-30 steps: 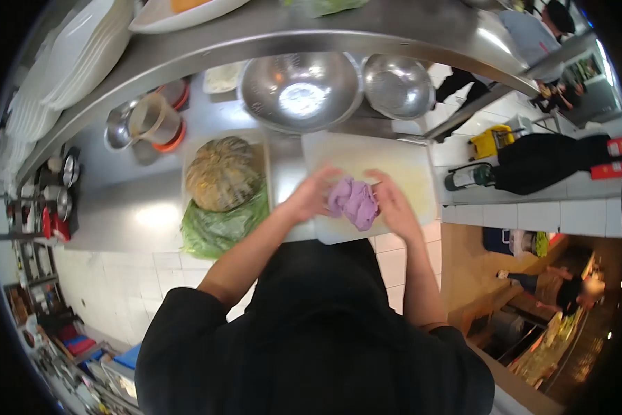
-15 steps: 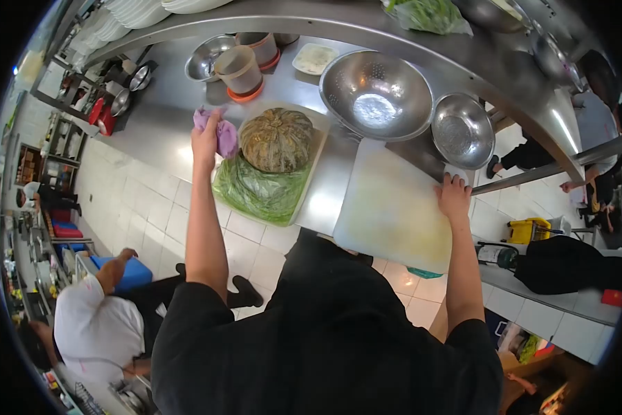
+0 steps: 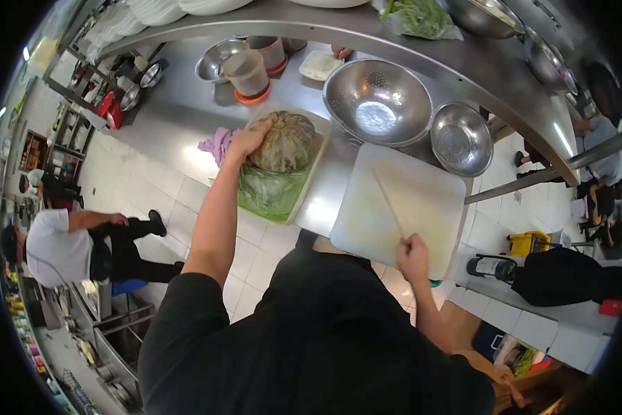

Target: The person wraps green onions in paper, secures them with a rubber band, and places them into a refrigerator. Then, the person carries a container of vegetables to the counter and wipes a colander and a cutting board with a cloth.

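Note:
My left hand (image 3: 247, 142) is closed against the left side of a ribbed green-brown pumpkin (image 3: 286, 144); some of its fingers are hard to make out. The pumpkin sits in a pale tray (image 3: 298, 205), on green leaves wrapped in clear plastic (image 3: 269, 192). Left of that hand lies a crumpled purple cloth (image 3: 216, 145), apart from the fingers. My right hand (image 3: 412, 257) is shut around the handle of a knife (image 3: 388, 200). The thin blade points away from me over a white cutting board (image 3: 435, 200).
A perforated steel colander (image 3: 376, 104) and a steel bowl (image 3: 461, 138) stand behind the board. Plastic tubs (image 3: 247, 72) and a white dish (image 3: 319, 66) are farther back, with another person's hand (image 3: 340, 52) at the dish. A steel shelf (image 3: 366, 36) crosses above. A person in white (image 3: 62, 242) is at left.
My left hand has let go of the purple cloth and moved right onto the pumpkin. My right hand has left the board's far right edge and now holds a knife nearer me.

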Available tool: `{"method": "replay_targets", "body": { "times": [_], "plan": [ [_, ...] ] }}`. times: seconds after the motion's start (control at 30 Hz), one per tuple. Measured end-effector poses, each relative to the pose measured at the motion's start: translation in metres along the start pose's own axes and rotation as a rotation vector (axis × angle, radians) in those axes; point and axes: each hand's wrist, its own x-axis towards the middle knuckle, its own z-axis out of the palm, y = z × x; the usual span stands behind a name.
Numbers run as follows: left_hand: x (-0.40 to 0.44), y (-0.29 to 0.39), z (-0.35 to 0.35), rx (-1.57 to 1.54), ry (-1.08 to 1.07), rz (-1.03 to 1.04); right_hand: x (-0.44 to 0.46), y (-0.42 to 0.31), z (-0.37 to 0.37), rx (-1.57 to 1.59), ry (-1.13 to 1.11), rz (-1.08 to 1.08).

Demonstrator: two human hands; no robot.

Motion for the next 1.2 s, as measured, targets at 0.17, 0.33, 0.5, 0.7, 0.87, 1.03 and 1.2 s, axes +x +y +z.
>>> {"method": "replay_targets", "body": {
  "times": [0.17, 0.33, 0.5, 0.7, 0.87, 1.03, 1.2],
  "plan": [
    [-0.008, 0.035, -0.009, -0.538, -0.331, -0.489, 0.008, -0.07, 0.037, 0.133, -0.139, 0.074],
    [-0.011, 0.023, -0.002, -0.73, -0.459, -0.432, 0.02, -0.084, 0.043, 0.231, -0.126, -0.002],
    [0.004, 0.01, 0.003, -0.804, -0.375, -0.663, 0.009, -0.071, 0.028, 0.241, -0.034, 0.011],
    [0.007, 0.005, 0.031, -0.979, -0.48, -0.649, -0.016, -0.068, -0.004, 0.305, -0.141, 0.144],
    [0.005, 0.016, 0.035, -0.99, -0.505, -0.777, -0.035, -0.048, 0.019, 0.293, -0.354, 0.142],
    [-0.006, 0.025, 0.036, -1.007, -0.58, -0.622, -0.069, -0.009, 0.004, 0.199, -0.243, 0.238],
    [-0.009, 0.011, 0.046, -1.11, -0.595, -0.544, -0.089, 0.059, -0.084, 0.118, 0.14, 0.596]
  ]
}}
